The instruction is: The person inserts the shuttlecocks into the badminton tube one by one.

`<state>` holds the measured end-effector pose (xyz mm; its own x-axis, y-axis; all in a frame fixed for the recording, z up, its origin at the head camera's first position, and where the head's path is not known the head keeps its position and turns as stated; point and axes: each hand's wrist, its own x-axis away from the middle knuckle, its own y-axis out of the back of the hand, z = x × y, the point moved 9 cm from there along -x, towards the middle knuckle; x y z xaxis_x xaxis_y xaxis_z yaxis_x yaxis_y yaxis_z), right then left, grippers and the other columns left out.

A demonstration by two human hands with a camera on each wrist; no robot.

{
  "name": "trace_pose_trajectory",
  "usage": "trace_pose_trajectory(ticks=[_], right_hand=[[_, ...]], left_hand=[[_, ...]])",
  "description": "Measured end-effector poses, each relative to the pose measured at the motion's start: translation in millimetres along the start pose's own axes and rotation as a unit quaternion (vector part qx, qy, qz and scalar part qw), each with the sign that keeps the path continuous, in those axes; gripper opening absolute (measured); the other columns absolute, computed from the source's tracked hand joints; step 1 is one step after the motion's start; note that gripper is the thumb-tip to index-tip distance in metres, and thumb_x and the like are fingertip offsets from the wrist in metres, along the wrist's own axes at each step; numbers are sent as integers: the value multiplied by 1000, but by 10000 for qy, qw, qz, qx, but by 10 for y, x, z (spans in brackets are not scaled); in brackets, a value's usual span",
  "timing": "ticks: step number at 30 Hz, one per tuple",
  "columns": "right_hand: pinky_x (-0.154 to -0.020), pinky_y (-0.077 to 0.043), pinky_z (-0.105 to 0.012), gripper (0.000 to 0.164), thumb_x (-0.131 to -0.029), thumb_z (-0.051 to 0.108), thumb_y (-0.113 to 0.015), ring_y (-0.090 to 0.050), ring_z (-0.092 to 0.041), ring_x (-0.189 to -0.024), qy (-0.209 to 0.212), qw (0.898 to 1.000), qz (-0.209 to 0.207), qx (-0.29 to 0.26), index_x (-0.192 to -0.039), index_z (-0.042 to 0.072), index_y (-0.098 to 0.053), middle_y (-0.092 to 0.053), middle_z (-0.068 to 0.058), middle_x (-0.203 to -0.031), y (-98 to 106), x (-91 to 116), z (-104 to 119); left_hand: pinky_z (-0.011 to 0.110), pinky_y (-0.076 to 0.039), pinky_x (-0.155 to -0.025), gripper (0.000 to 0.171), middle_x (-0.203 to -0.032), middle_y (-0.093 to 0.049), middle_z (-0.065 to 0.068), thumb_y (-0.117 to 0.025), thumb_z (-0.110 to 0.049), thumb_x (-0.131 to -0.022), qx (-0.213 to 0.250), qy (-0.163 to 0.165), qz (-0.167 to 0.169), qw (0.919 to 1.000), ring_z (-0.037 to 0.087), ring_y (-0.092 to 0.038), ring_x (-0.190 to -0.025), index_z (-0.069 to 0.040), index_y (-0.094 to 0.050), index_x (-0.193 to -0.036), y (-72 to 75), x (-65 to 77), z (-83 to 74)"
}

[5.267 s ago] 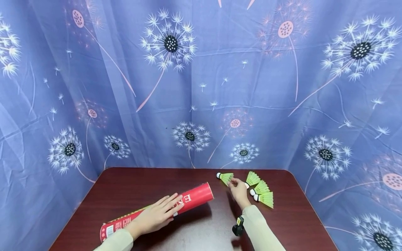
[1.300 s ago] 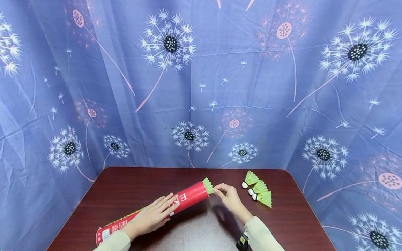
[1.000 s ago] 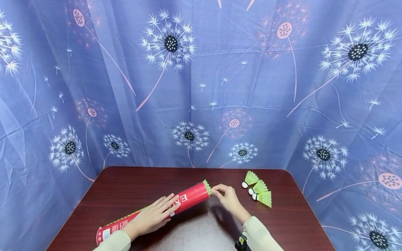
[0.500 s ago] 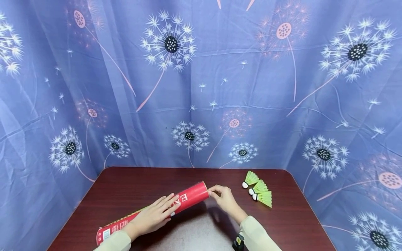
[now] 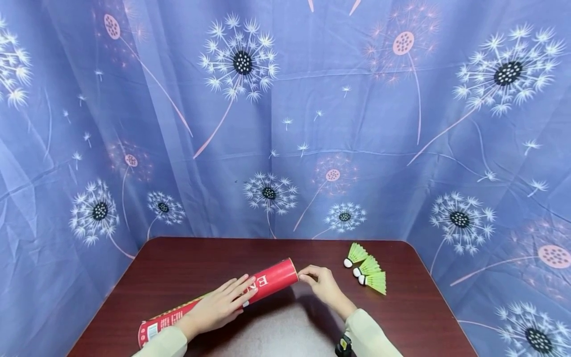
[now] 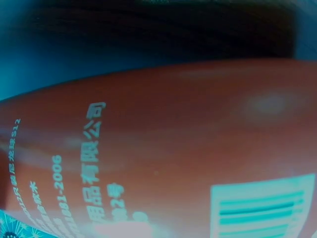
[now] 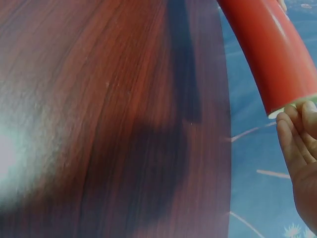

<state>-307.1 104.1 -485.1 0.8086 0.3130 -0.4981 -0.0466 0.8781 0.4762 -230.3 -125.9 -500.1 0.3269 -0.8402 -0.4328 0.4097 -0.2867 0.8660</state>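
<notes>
Tube (image 5: 273,278) is covered by spread left hand (image 5: 218,306); any pinch by right hand (image 5: 325,287) is hidden. Light, stiff, slick handling is expected; mid-length grip is advised.

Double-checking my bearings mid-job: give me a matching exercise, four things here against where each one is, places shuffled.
1. Left hand
2. Right hand
3. Three loose shuttlecocks
4. Dandelion-print fabric

A. Lying toward the right side of the table
B. Behind the table
C. At the rim of the red shuttlecock tube
D. Laid across the tube's side

Pairs: 1-D, 2-C, 3-A, 4-B
</notes>
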Motion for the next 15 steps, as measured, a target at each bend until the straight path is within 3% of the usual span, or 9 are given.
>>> trace_pose_trajectory(ticks=[4, 7, 11, 15], right_hand=[[-61, -54, -28, 8, -83, -8, -66, -65, -31, -69, -61, 9998, -131, 114, -85, -3, -71, -69, -17, -79, 175, 25, 146], [-62, -55, -30, 8, -83, -10, -65, -66, -34, -69, -283, 9990, -294, 160, -85, -5, -70, -69, -17, -79, 343, 47, 200], [-63, -56, -29, 7, -83, -10, -65, -68, -28, -70, -604, 9960, -658, 51, -86, -5, -70, -69, -15, -77, 525, 114, -26], [-60, -53, -21, 6, -83, -8, -67, -66, -17, -68, -452, 9934, -1009, 308, -87, -5, -70, -69, -10, -76, 718, 211, -275]], left_hand=[[46, -42, -102, 76, -150, -36, 18, -77, -23, -79, -111, 63, 56, 9999, 36, -40, -134, -7, -43, -145, 12, 8, 14], [45, -42, -102, 74, -150, -37, 18, -76, -23, -80, -120, 70, 39, 9999, 36, -40, -134, -7, -43, -144, 30, 11, 21], [46, -43, -101, 74, -150, -37, 18, -76, -23, -79, -131, 38, -4, 9999, 36, -41, -134, -7, -44, -144, 37, 16, 22], [46, -43, -101, 74, -151, -36, 18, -75, -24, -80, -36, 58, -6, 10000, 36, -41, -134, -7, -43, -145, 17, 27, 23]])
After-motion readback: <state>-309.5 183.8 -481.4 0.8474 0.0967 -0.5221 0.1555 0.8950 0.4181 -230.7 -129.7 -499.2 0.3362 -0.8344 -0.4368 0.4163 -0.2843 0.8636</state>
